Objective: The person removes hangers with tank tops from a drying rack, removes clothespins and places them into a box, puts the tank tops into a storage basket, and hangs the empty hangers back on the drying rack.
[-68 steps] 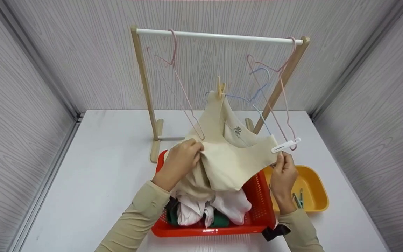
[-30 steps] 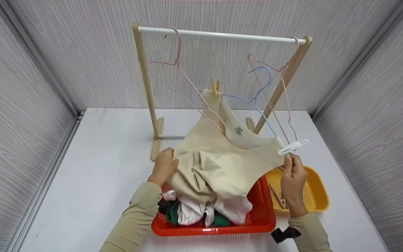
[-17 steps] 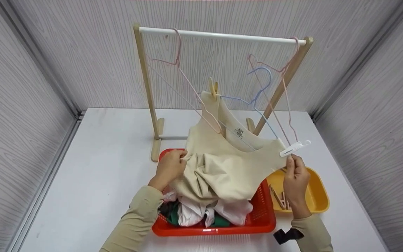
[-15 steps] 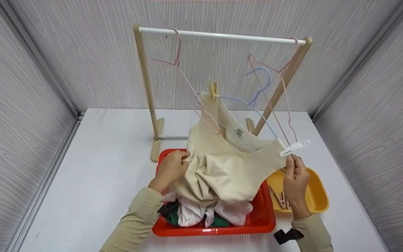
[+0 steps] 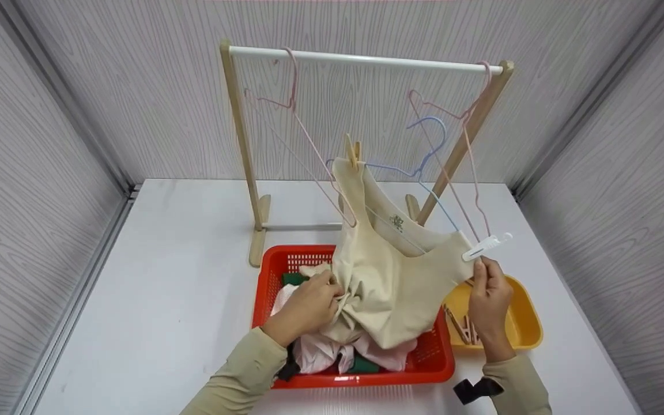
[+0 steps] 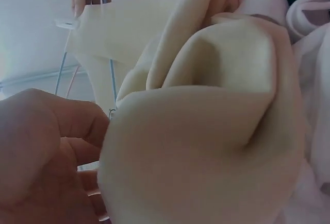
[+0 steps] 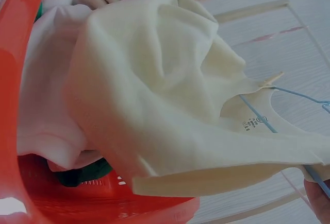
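A cream sleeveless top (image 5: 418,282) hangs on a blue wire hanger (image 5: 443,131), whose hook points up free of the rack. A wooden clothespin (image 5: 350,151) clips its left shoulder strap, and a white plastic clothespin (image 5: 485,248) its right one. My left hand (image 5: 309,302) pinches bunched cloth at the top's left side, above the basket. Just below the white clothespin, my right hand (image 5: 490,300) grips the right strap together with the hanger's end. A small print (image 7: 255,123) shows inside the neckline in the right wrist view. Loose folds of the top (image 6: 201,141) fill the left wrist view.
Behind stands a wooden rack with a white bar (image 5: 361,59). From it hang a pink hanger (image 5: 294,86) at left and another pink hanger (image 5: 479,99) at right. A red basket (image 5: 366,380) holds white and green clothes; a yellow tub (image 5: 532,314) holds clothespins (image 5: 457,325).
My left hand has moved right and inward, bunching the top's left side toward the middle and uncovering the basket's back left. The hanger and top sit slightly lower; my right hand keeps its grip.
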The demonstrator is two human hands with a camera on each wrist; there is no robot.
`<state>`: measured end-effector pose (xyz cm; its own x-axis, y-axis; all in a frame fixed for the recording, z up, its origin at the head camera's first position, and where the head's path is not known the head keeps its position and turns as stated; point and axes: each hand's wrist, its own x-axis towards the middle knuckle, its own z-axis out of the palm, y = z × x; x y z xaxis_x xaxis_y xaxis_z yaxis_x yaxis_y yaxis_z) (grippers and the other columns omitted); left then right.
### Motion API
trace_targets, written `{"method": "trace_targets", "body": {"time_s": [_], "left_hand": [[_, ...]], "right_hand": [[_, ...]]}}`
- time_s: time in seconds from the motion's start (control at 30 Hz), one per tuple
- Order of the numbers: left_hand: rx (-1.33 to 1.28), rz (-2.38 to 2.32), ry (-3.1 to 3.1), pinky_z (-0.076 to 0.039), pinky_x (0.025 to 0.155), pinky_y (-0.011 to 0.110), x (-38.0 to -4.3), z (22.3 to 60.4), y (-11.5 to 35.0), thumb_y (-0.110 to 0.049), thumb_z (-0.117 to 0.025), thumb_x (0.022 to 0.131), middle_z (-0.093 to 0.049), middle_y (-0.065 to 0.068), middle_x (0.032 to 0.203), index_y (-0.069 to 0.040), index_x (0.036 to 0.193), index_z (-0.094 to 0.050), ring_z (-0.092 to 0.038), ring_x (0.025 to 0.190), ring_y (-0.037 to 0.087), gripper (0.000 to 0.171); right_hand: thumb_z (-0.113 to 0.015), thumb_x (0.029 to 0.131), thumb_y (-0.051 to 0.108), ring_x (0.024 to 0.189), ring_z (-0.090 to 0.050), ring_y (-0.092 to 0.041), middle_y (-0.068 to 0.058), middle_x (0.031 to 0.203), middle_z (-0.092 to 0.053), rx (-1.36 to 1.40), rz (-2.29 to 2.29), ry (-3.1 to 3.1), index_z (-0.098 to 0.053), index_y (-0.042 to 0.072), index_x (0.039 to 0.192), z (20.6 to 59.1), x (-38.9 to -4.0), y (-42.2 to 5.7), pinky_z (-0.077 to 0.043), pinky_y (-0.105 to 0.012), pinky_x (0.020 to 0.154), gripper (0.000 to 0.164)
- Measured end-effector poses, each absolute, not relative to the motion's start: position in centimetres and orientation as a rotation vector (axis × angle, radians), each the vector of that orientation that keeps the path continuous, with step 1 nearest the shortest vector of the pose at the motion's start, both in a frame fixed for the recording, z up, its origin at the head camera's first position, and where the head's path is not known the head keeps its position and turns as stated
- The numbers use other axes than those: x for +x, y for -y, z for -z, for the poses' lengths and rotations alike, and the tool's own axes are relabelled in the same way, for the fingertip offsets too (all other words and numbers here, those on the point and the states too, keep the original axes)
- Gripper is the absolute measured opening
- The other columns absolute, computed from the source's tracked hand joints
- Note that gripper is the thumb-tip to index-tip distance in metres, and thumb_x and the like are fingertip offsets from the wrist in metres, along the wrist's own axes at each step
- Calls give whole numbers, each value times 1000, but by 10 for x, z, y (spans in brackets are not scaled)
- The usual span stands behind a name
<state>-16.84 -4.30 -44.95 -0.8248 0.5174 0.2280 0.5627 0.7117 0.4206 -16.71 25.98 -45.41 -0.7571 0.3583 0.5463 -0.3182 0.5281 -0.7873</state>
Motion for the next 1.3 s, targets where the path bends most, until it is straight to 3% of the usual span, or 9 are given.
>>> {"method": "trace_targets", "body": {"time_s": [0.37, 0.7, 1.03, 1.3], "left_hand": [[-939, 800, 3003, -53, 81, 45, -171, 467, 37, 1, -52, 86, -69, 19, 97, 4, 96, -69, -66, 90, 36, 20], [-696, 977, 2967, -54, 82, 46, -178, 454, 40, -1, -50, 90, -73, 17, 95, 2, 93, -71, -68, 90, 34, 22], [-694, 1131, 2694, -54, 88, 40, -184, 450, 31, -4, -55, 92, -72, 13, 99, -1, 99, -69, -68, 96, 27, 16], [-806, 1281, 2539, -50, 97, 38, -191, 444, 24, -2, -53, 93, -65, 14, 113, -2, 114, -63, -62, 109, 26, 23]], "right_hand": [[-51, 95, -5, 60, -37, 6, 14, 69, -45, -4, -1209, 2100, -64, -11, 96, 463, -166, -270, -32, -9, 55, 14], [-51, 95, -5, 73, -52, 14, 32, 82, -55, 53, -1200, 2105, -63, -12, 96, 458, -161, -275, -44, -2, 67, 15], [-49, 96, -5, 82, -57, 15, 30, 87, -57, 141, -1237, 2162, -63, -11, 100, 455, -155, -281, -47, -2, 75, 16], [-50, 94, -8, 74, -54, 9, 25, 85, -58, 232, -1238, 2160, -63, -11, 97, 454, -153, -284, -47, -4, 70, 13]]}}
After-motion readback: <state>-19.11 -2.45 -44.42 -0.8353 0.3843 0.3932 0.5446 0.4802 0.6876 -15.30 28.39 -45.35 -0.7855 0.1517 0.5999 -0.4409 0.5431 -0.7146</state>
